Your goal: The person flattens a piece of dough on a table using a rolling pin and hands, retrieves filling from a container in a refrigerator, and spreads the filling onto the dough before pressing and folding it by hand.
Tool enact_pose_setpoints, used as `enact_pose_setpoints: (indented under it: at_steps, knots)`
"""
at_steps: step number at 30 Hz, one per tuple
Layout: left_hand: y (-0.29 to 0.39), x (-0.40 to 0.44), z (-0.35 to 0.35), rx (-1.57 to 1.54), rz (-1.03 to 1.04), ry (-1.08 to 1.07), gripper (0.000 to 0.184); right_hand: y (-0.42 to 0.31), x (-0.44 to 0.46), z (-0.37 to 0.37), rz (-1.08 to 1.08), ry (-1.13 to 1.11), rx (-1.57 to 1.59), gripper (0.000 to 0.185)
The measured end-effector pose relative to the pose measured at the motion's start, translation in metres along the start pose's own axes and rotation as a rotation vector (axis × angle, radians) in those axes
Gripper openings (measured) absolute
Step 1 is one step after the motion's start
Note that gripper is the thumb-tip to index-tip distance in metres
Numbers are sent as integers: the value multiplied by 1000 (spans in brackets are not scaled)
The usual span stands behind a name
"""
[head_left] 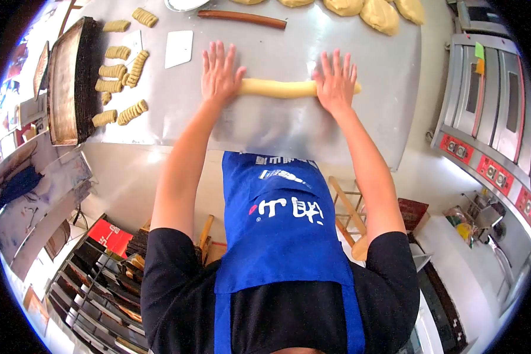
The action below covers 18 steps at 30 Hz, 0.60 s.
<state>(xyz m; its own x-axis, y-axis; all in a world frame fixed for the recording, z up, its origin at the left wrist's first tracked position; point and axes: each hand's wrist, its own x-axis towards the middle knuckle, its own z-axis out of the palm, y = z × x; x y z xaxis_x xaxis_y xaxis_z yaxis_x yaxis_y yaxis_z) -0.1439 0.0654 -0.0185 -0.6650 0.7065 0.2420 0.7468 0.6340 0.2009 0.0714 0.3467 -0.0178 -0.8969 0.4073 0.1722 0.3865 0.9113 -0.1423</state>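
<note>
A pale yellow dough roll [280, 89] lies crosswise on the metal table [265, 127]. My left hand [220, 75] rests on its left end, palm down with the fingers stretched forward. Toward the other end, my right hand [336, 82] presses flat on the roll, fingers apart, and a short tip of dough sticks out beyond it. Both palms hide the dough beneath them. Ahead of my hands lies a brown wooden rolling pin [242, 19], and a white rectangular scraper [179, 49] is to the left.
Several ridged, greenish-brown dough pieces [111, 85] lie at the table's left, beside a stack of dark baking trays [71, 82]. Large yellow dough lumps [379, 16] sit along the far edge, near a white bowl [186, 3]. An oven [484, 100] stands at the right.
</note>
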Motion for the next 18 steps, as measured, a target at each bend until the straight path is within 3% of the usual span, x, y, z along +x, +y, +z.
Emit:
enact_pose_setpoints:
  at_steps: [3,9,10,13,18]
  knots:
    - [21,-55,-29,67,91,-232,63,-3,-53,-21,-43,-111,43,68]
    - [81,-144,-27,-175,-103,-68,66,-39,-137,-51,-93,-171,193,67]
    - [95,-154,-22,-200,-21,-160,72,-48,-141,-48,-100,-168,196,67]
    - [137,-132,-18,-252,267,-377,82,-55,-122,-34,-224,-267,266,67]
    - [117,-19,-3,-100,133,-208,80,-49,-23,-8,-155,-49,146,70]
